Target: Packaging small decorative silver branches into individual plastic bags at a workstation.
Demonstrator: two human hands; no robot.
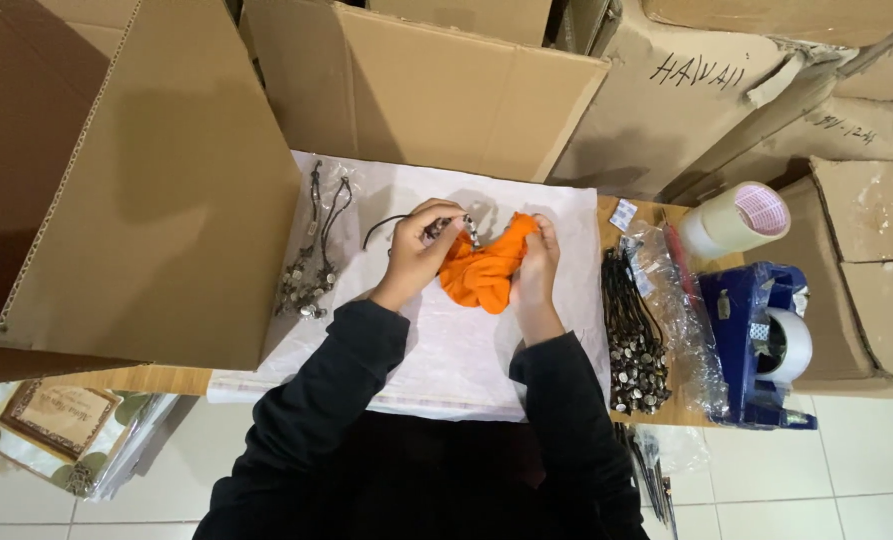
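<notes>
on the white sheet (447, 350), left hand (417, 250) pinches a necklace (447, 225), right hand (537, 270) grips orange cloth (482, 270); one small pile (307, 285) done, bigger pile (632, 340) left, i judge.

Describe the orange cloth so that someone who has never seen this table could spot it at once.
Start at the white sheet that covers the wooden table. At its middle, the left hand and right hand meet over a crumpled orange cloth. It is the only bright orange thing there; the dark corded necklaces and tape rolls nearby are dull by comparison.

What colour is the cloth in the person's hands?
Bright orange; the cloth shows best in the head view, bunched between both hands.
</notes>
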